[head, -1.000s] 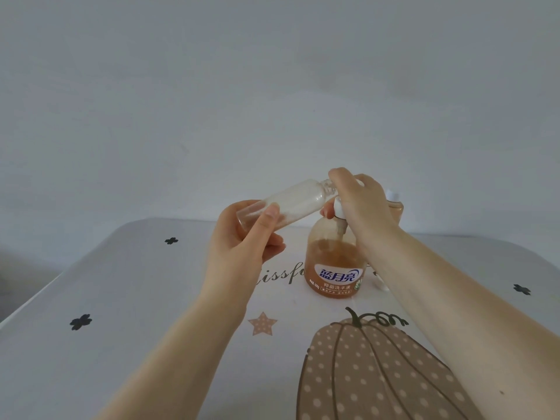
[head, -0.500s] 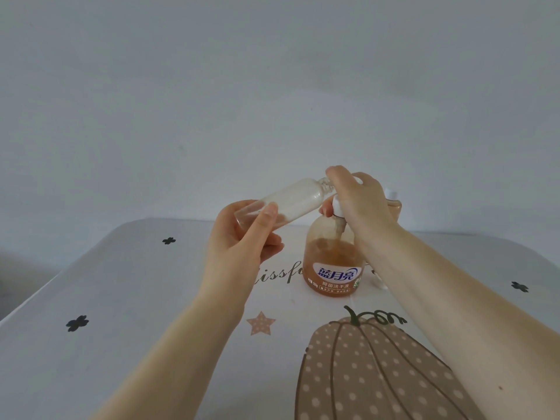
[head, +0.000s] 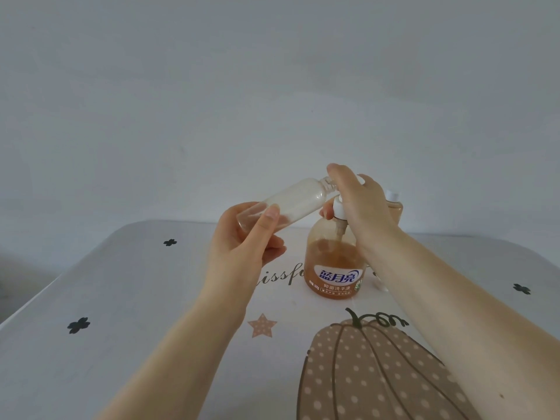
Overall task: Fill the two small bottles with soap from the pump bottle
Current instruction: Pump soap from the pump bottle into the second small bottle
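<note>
The orange pump bottle [head: 331, 268], blue-labelled and about half full, stands mid-table. My right hand [head: 357, 204] lies over its white pump head [head: 338, 209], fingers curled over the top and thumb beneath. My left hand [head: 242, 237] grips a small clear bottle [head: 291, 201] by its base, tilted with its open neck up against the pump's nozzle under my right fingers. Whitish soap coats its inside. A second small bottle [head: 394, 207], white-capped and holding orange soap, stands behind my right wrist, partly hidden.
The table [head: 121, 298] is white with black clover marks, a star and a big dotted pumpkin print [head: 363, 374] near me. A small white cap [head: 380, 284] lies beside the pump bottle, half behind my right forearm. A plain wall rises behind.
Both hands and the tilted small bottle stay at the pump head; only the view shifts slightly.
</note>
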